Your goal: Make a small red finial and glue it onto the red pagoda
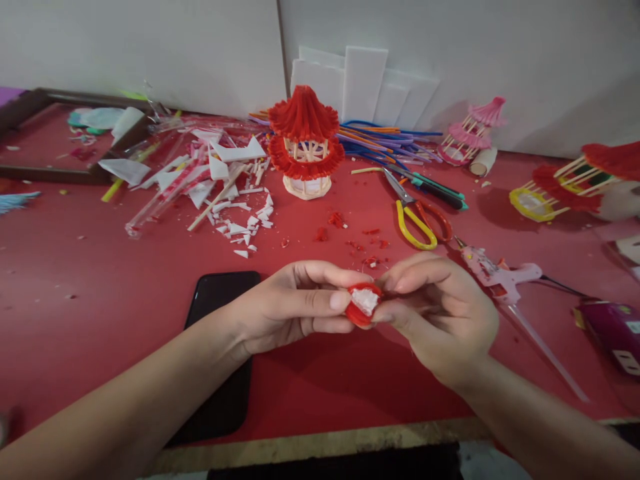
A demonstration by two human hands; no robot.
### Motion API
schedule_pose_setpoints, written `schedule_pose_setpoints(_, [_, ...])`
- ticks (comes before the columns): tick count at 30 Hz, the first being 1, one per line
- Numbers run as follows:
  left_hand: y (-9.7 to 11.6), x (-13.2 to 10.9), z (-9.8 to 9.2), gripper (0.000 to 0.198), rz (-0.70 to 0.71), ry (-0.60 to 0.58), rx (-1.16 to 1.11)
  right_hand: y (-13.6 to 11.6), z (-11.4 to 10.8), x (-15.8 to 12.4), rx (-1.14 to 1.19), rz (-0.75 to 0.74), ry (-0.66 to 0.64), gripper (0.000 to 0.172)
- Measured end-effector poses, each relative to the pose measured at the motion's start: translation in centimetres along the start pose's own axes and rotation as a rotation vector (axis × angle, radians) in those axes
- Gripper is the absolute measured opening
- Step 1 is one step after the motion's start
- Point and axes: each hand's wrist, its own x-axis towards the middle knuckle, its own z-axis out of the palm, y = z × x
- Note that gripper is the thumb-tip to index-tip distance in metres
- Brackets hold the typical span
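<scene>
Between both hands is a small round red fuzzy piece (364,303) with a rough white middle, held just above the table's front part. My left hand (300,297) pinches its left side between thumb and fingers. On its right side my right hand (435,310) grips it with thumb and fingertips. Beyond the hands stands a small pavilion model (305,143) with a red fuzzy two-tiered roof and pale stick posts. Red scraps (370,247) lie between the model and my hands.
Scissors (417,213) and a cutter (440,190) lie right of the model. A pink glue gun (500,273) rests near my right hand. White foam offcuts (245,227) spread at left. A black phone (225,393) lies under my left forearm. Other small models (473,133) lie tipped at right.
</scene>
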Motion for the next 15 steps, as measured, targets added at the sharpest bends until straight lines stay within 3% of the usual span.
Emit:
schedule_pose_setpoints(4, [0.01, 0.04, -0.11, 0.019, -0.012, -0.027, -0.023, -0.24, 0.14, 0.1, -0.011, -0.025, 0.005, 0.021])
schedule_pose_setpoints(15, [0.09, 0.45, 0.25, 0.022, 0.089, 0.102, -0.078, 0.32, -0.36, 0.02, -0.276, -0.168, 0.069, 0.026])
